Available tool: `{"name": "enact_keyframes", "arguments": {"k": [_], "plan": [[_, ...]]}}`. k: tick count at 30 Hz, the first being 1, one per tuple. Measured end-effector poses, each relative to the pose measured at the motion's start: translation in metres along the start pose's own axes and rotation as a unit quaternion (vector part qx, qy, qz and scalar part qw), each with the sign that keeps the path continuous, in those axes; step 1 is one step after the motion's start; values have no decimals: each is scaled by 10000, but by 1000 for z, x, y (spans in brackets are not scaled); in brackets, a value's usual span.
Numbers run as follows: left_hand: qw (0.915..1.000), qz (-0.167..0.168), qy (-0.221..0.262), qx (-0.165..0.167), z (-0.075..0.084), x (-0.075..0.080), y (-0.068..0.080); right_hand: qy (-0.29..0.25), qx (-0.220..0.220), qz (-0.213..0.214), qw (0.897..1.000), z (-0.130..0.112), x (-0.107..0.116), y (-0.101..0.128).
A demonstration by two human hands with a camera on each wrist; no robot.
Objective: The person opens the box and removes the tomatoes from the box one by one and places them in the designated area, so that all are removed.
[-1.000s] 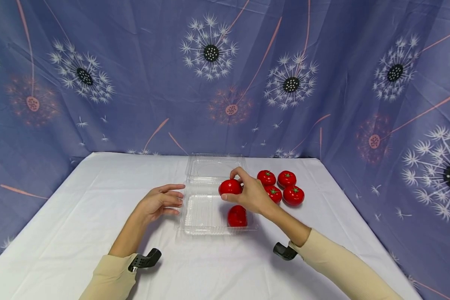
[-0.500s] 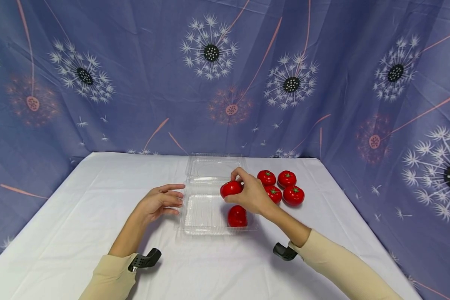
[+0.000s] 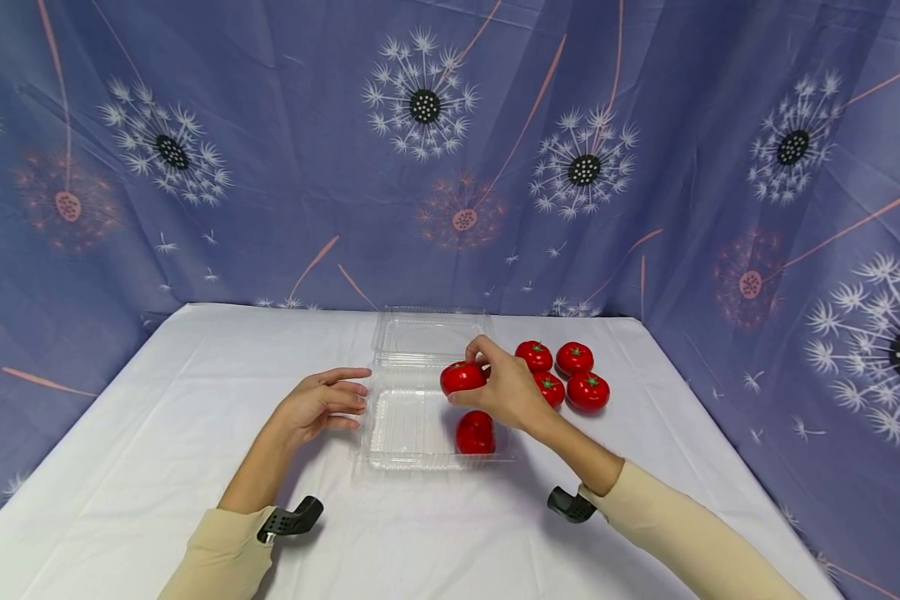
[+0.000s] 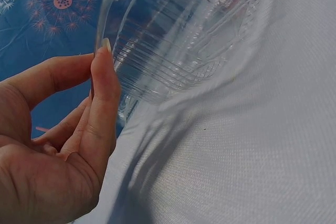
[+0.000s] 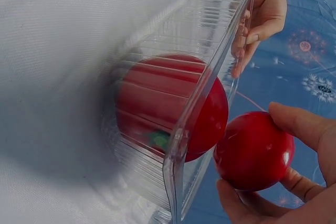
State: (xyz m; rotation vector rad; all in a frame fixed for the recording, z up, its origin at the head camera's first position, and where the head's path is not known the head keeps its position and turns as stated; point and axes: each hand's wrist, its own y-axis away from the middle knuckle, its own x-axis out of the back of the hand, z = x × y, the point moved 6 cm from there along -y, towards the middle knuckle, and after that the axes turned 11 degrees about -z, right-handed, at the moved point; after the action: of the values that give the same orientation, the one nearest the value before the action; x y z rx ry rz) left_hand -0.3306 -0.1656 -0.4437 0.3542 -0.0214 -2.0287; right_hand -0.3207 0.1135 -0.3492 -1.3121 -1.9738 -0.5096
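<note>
Head view: right hand (image 3: 506,387) half-hiding held tomato (image 3: 462,377)

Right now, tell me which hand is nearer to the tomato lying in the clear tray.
Right. The right hand holds another tomato just above the tomato in the tray; the left hand rests at the clear tray's far left edge.

Cream long sleeves (image 3: 217,557) cover both forearms, a black wrist mount (image 3: 291,518) at each cuff.

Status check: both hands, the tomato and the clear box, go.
Right hand grips a tomato above the clear box. Left hand open, fingertips at the box's left rim. One tomato in the box. Nothing blocks the way in.
</note>
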Motion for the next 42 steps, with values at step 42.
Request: {"name": "enact_keyframes", "arguments": {"k": [42], "plan": [[10000, -24, -33, -3, 1, -2, 0, 282, -202, -122, 9993, 2, -2, -1]]}}
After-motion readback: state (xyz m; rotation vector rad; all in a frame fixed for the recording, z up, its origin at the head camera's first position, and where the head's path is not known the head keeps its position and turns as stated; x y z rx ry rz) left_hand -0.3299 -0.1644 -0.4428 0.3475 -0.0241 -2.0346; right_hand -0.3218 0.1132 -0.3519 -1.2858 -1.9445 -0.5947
